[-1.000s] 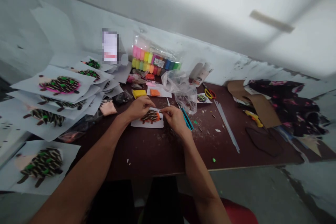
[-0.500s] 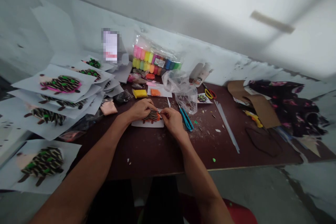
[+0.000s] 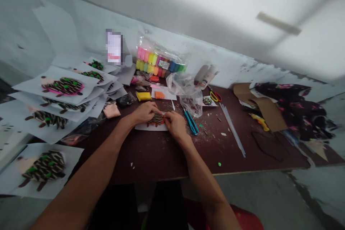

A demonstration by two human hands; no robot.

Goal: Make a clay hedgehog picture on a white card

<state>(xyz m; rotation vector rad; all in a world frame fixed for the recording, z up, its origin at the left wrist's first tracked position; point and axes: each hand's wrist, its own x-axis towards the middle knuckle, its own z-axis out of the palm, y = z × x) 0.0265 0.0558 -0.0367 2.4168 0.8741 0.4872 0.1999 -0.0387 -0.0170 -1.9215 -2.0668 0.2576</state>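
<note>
A small hedgehog picture (image 3: pixel 156 118), with dark and pale striped spines and an orange edge, lies on white paper between my hands. My left hand (image 3: pixel 145 112) holds down its upper left part, fingers bent over it and partly hidden. At the picture's right end, the fingertips of my right hand (image 3: pixel 175 124) are pinched together and touch it. What sits in that pinch is too small to make out. A blue-handled cutting tool (image 3: pixel 191 122) lies just right of my right hand. Behind the paper are a yellow clay block (image 3: pixel 143 96) and an orange clay block (image 3: pixel 159 95).
Stacked hedgehog pictures (image 3: pixel 63 86) fill the left side. A clear bag of coloured clay (image 3: pixel 161 59) leans on the wall. Scissors (image 3: pixel 215 96), clear glue sticks (image 3: pixel 234 131) and a yellow glue gun (image 3: pixel 259 122) lie to the right. Scraps dot the dark table (image 3: pixel 161 161).
My right hand has shifted slightly left, and its fingertips now sit further over the picture's right end. My left hand has stayed in place.
</note>
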